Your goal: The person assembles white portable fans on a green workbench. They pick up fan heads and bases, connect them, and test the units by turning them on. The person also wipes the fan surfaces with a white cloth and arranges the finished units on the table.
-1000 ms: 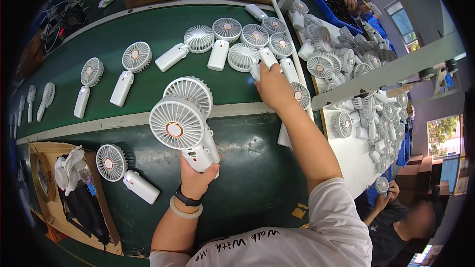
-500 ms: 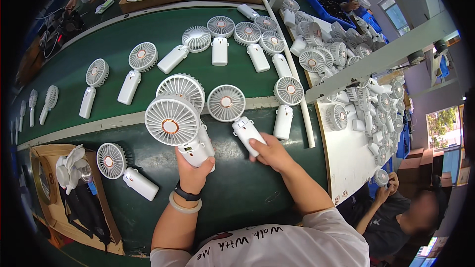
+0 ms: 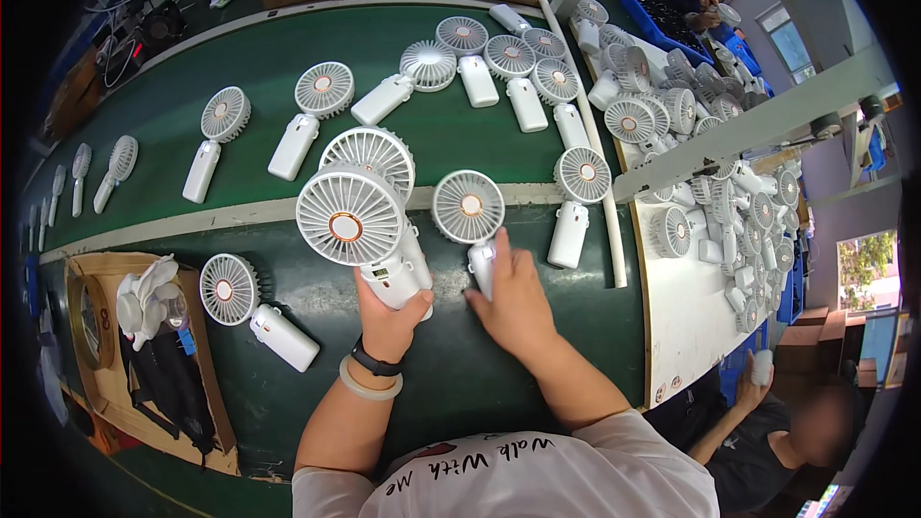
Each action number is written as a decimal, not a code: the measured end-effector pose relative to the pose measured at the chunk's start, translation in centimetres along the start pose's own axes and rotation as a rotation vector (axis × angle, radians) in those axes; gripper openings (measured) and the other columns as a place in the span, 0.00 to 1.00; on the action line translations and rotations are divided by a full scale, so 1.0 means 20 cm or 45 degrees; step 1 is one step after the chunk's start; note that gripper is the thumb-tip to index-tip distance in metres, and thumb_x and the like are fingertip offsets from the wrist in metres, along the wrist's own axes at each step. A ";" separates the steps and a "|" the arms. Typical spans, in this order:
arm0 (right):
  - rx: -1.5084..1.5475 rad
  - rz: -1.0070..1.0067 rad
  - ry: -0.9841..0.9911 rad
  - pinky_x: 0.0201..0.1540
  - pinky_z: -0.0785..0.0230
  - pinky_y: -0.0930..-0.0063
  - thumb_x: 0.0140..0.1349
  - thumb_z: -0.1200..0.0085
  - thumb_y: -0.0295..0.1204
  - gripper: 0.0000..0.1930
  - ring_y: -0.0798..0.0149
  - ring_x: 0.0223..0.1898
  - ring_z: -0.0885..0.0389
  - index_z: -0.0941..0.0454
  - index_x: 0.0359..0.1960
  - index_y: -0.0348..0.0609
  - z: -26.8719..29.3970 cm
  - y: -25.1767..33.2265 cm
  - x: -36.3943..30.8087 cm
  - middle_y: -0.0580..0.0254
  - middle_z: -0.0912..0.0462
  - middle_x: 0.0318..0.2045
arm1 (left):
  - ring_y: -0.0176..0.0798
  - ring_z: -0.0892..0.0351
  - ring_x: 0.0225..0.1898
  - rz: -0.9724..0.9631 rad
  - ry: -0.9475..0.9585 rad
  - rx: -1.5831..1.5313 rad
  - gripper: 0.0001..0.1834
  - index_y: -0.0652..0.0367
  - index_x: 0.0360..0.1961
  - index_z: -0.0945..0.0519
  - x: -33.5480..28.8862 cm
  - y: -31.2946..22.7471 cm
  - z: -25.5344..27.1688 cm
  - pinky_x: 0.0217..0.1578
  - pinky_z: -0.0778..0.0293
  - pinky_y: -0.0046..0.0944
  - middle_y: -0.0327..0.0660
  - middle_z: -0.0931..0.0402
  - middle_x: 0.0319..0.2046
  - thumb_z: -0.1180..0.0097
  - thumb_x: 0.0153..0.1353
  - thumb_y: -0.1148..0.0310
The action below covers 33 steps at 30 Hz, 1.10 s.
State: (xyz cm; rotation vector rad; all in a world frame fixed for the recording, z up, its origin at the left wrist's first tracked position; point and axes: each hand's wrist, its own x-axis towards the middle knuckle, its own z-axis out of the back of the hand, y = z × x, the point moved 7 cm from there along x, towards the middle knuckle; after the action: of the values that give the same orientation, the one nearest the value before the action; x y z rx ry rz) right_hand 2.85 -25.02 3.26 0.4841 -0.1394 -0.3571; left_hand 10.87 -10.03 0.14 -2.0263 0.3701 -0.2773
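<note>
My left hand (image 3: 393, 317), with a dark wristband and a pale bangle on its wrist, is closed round the handles of two white handheld fans. The nearer fan (image 3: 350, 219) has an orange-ringed hub and a small display on its handle; the other fan (image 3: 369, 152) is partly hidden behind it. My right hand (image 3: 518, 305) grips the handle of a third handheld fan (image 3: 468, 206), thumb on one side and index finger reaching up to the head's rim. That handle is partly covered by my fingers. To its right lies another fan (image 3: 581, 176) on the green table.
Several white fans lie along the green belt (image 3: 153, 173). One fan (image 3: 230, 290) lies at left beside a cardboard box (image 3: 216, 393) holding a black bag. A white rail (image 3: 614, 240) borders a side table piled with fans (image 3: 724, 221). Other people work around.
My right hand has moved up the handle of its fan, and that handle now points more straight toward me. My left hand keeps both fans. The whole view has shifted slightly.
</note>
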 end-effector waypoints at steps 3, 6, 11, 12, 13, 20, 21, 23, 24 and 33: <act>1.468 -0.274 0.277 0.43 0.29 0.65 0.57 0.44 0.34 0.33 0.53 0.44 0.26 0.44 0.60 0.31 -0.09 -0.13 0.09 0.46 0.29 0.48 | 0.40 0.27 0.46 0.024 0.024 -0.045 0.41 0.60 0.59 0.47 0.00 -0.02 -0.01 0.44 0.26 0.39 0.47 0.33 0.50 0.37 0.46 0.76; 2.888 -0.153 0.685 0.22 0.34 0.75 0.63 0.57 0.45 0.26 0.64 0.29 0.30 0.38 0.55 0.37 -0.01 -0.02 0.20 0.50 0.29 0.45 | 0.43 0.28 0.48 0.047 -0.001 -0.080 0.42 0.59 0.59 0.47 0.00 -0.01 0.00 0.43 0.24 0.43 0.47 0.34 0.50 0.36 0.45 0.72; 3.031 -0.051 0.806 0.21 0.40 0.77 0.65 0.63 0.51 0.29 0.65 0.25 0.34 0.46 0.61 0.47 -0.04 0.00 0.27 0.51 0.32 0.42 | 0.47 0.28 0.49 0.108 0.010 -0.106 0.42 0.58 0.58 0.44 0.00 0.00 -0.01 0.37 0.22 0.44 0.49 0.35 0.51 0.34 0.43 0.66; 3.014 -0.080 0.787 0.21 0.41 0.76 0.66 0.64 0.52 0.30 0.65 0.24 0.35 0.49 0.64 0.50 -0.06 -0.01 0.27 0.52 0.33 0.42 | 0.47 0.27 0.49 0.119 0.021 -0.106 0.42 0.59 0.58 0.44 0.00 0.01 -0.01 0.36 0.22 0.43 0.49 0.35 0.51 0.34 0.43 0.66; 2.962 -0.084 0.784 0.21 0.41 0.76 0.66 0.66 0.53 0.30 0.65 0.24 0.35 0.48 0.63 0.49 -0.07 -0.01 0.27 0.52 0.33 0.42 | 0.46 0.27 0.49 0.131 0.032 -0.106 0.42 0.59 0.58 0.44 -0.01 0.01 -0.01 0.34 0.22 0.42 0.50 0.35 0.52 0.34 0.43 0.66; 2.785 -0.069 0.720 0.21 0.40 0.75 0.65 0.78 0.60 0.35 0.65 0.25 0.30 0.36 0.53 0.40 -0.13 -0.06 0.29 0.50 0.27 0.43 | 0.46 0.27 0.49 0.204 0.098 -0.145 0.43 0.59 0.59 0.45 -0.01 0.01 -0.04 0.31 0.23 0.39 0.51 0.35 0.52 0.35 0.43 0.65; 2.786 -0.055 0.716 0.21 0.38 0.75 0.65 0.77 0.60 0.35 0.64 0.26 0.29 0.36 0.53 0.40 -0.13 -0.07 0.30 0.49 0.27 0.44 | 0.46 0.27 0.49 0.213 0.092 -0.138 0.43 0.59 0.59 0.45 -0.01 0.02 -0.03 0.31 0.23 0.39 0.51 0.35 0.52 0.35 0.43 0.65; 2.726 0.038 0.746 0.21 0.34 0.75 0.66 0.72 0.57 0.32 0.62 0.28 0.27 0.37 0.54 0.41 -0.12 -0.06 0.30 0.48 0.27 0.45 | 0.45 0.27 0.49 0.231 0.083 -0.122 0.44 0.59 0.59 0.45 -0.01 0.03 -0.03 0.31 0.23 0.39 0.51 0.35 0.52 0.35 0.43 0.65; 2.661 0.118 0.782 0.21 0.32 0.76 0.66 0.69 0.55 0.30 0.61 0.30 0.25 0.38 0.54 0.41 -0.09 -0.04 0.29 0.48 0.27 0.46 | 0.45 0.27 0.49 0.232 0.081 -0.124 0.44 0.60 0.59 0.45 -0.01 0.03 -0.02 0.31 0.23 0.39 0.51 0.35 0.52 0.35 0.43 0.65; 2.519 -0.011 0.679 0.26 0.34 0.72 0.53 0.48 0.16 0.39 0.54 0.47 0.32 0.52 0.65 0.55 -0.10 -0.01 0.24 0.53 0.37 0.53 | 0.45 0.27 0.49 0.226 0.058 -0.112 0.45 0.60 0.60 0.45 -0.01 0.03 -0.01 0.31 0.23 0.39 0.51 0.35 0.52 0.34 0.42 0.65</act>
State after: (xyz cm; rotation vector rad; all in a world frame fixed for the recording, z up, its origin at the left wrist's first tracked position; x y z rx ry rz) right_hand 7.72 -26.18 1.63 2.5029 0.0849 0.0390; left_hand 10.50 -10.44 -0.25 -2.0597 0.5957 -0.2003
